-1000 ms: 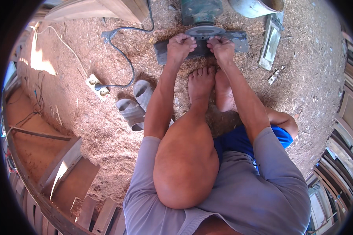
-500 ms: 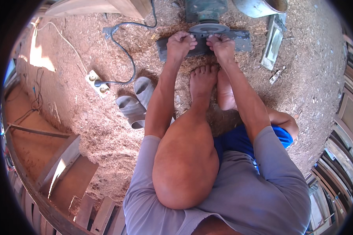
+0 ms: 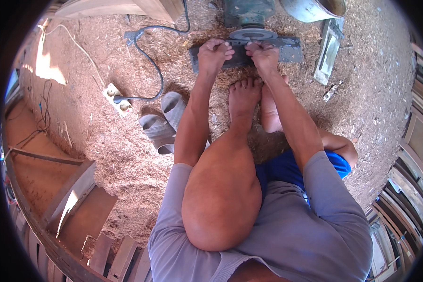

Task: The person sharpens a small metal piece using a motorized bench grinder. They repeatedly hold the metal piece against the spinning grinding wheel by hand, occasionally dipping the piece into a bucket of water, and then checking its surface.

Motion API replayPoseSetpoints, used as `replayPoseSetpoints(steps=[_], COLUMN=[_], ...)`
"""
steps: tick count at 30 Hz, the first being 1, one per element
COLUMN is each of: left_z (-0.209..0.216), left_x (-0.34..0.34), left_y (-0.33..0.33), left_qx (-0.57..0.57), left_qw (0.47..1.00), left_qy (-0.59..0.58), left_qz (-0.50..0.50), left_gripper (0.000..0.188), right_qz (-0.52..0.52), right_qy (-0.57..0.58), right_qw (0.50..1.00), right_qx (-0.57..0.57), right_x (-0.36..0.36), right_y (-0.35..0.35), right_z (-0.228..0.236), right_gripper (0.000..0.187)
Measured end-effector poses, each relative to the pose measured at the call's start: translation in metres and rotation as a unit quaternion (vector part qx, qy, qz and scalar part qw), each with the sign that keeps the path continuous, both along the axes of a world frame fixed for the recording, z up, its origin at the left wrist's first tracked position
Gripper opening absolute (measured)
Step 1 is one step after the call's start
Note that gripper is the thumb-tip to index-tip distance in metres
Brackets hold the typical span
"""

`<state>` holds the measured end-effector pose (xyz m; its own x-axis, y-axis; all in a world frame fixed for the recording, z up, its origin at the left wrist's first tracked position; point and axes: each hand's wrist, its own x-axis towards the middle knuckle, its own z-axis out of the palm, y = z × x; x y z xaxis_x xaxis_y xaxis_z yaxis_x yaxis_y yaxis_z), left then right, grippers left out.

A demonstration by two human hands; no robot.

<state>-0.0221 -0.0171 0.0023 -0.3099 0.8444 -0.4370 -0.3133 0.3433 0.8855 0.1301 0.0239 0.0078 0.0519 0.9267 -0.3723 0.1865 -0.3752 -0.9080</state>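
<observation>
Can count two bare hands at the top centre of the frame, the left hand and the right hand, close together with a small gap between. In that gap, can see one narrow dark bar, just below one round grey disc. Looks thin, flat and straight, with a few small holes or slots in a row along its visible middle. Cannot make out its ends, covered by the fingers. Pinched at both ends, with thumb and fingers bent in and closed on each side. Cannot tell whether touching the disc.

Behind, at the top edge, one green-grey machine bearing the disc. Under the hands, one dark board on the shavings-strewn ground. At upper right, one pale bucket and one long, narrow, greyish piece. At left of centre, one cream power strip with one dark cord plugged in, then two grey slippers. Below the hands, two bare feet.
</observation>
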Motion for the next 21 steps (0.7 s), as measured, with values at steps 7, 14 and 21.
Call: replayPoseSetpoints(steps=[7, 14, 21], left_z=[0.002, 0.001, 0.002], left_x=[-0.003, -0.005, 0.003], left_y=[-0.001, -0.002, 0.005], left_qx=[-0.002, -0.012, -0.016], left_qw=[1.000, 1.000, 1.000], left_qy=[-0.004, 0.012, 0.015], left_qz=[0.007, -0.009, -0.023], left_gripper=[0.015, 0.018, 0.016], right_qz=[-0.012, -0.007, -0.042], right_qy=[0.023, 0.026, 0.100], right_qw=[1.000, 1.000, 0.994], right_qx=[0.008, -0.014, 0.012], right_x=[-0.003, -0.005, 0.006], right_y=[-0.001, -0.004, -0.002], right_z=[-0.007, 0.005, -0.005], right_gripper=[0.013, 0.011, 0.011])
